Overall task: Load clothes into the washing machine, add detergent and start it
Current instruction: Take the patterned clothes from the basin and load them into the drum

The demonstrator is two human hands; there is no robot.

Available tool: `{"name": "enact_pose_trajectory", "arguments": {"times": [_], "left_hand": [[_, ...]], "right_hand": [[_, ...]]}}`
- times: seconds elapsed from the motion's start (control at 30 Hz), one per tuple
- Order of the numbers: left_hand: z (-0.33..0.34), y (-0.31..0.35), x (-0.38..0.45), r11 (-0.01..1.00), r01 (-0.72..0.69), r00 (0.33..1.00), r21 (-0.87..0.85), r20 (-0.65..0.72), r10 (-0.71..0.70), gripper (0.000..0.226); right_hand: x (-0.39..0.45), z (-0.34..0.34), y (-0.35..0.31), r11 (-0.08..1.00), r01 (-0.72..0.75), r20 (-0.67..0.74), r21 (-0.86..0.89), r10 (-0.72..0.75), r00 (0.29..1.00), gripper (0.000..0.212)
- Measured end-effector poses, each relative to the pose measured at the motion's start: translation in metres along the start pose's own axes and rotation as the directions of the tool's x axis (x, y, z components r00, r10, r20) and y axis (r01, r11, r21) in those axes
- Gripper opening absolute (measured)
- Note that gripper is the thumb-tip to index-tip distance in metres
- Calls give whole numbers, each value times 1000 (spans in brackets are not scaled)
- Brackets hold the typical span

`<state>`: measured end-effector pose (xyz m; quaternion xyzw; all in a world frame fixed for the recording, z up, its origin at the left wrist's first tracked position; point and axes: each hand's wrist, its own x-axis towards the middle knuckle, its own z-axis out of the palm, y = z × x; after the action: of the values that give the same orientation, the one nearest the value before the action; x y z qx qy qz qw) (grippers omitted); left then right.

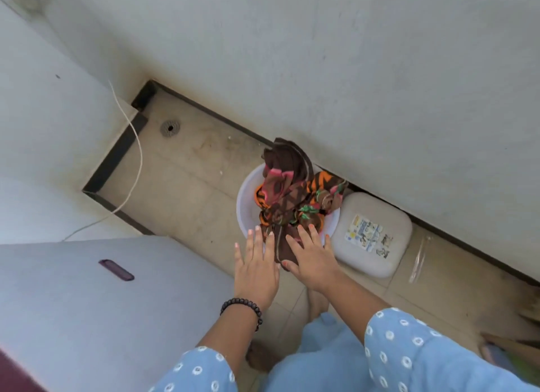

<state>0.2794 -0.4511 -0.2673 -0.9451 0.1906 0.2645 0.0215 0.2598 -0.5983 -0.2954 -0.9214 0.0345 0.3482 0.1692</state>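
My left hand (255,270) and right hand (311,257) are both spread flat, holding nothing. The clothes (295,196) heap in the basin (248,199) toward twelve o'clock, right hand nearer, fingertips seemingly touching them.

Both arms wear light blue sleeves (409,345) dotted with small white ring motifs, reaching partway down the forearms. A bracelet of dark round beads (244,308) circles the left wrist. The fingernails (311,225) carry pale pink polish.

i'm seeing soft printed brown-and-orange cloth (295,199) lying in a smooth, glossy round white plastic basin (247,199), on matt beige floor tiles (187,184).
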Motion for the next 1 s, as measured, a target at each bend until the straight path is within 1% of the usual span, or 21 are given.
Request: {"name": "enact_pose_trajectory", "arguments": {"times": [0.13,0.2,0.4,0.6,0.73,0.8,0.9,1.0], "left_hand": [[24,0,24,1000,0,993,-23,120,3,66],[36,0,36,999,14,991,-42,130,-8,66],[69,-6,65,997,65,970,-32,238,-56,66],[95,-16,76,992,101,965,-82,251,-77,65],[105,-22,78,993,107,947,-46,308,-88,66],[109,-25,78,993,108,945,-41,315,-90,66],[114,-28,77,992,111,942,-55,323,-87,66],[117,-29,78,991,113,940,-68,330,-85,65]], "right_hand": [[35,21,9,999,-13,59,43,11,998,68],[51,30,12,998,-18,98,57,12,995,69],[88,62,18,998,9,214,65,-23,977,69],[118,96,20,1000,17,294,13,-20,956,72],[131,110,21,997,55,365,-62,-29,931,71],[135,114,20,992,76,378,-100,-32,925,69],[138,115,20,990,72,359,-118,-25,933,65],[142,113,17,987,75,334,-140,-24,942,53]]}}
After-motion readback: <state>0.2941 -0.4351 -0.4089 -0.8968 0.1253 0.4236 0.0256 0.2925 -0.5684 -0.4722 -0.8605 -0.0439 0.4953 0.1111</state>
